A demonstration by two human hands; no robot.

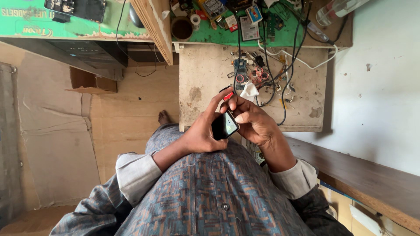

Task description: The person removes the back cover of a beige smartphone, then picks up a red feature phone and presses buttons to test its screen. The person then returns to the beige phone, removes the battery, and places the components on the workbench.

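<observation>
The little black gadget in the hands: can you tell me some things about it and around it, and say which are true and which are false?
1. Both hands hold the small black device. True.
2. The left hand lies flat on the workbench. False: it grips the device.
3. Black cables run across the workbench. True.
4. The floor is covered in grass. False: cardboard covers it.
5. The right hand has its thumb on the device's edge. True.
</observation>
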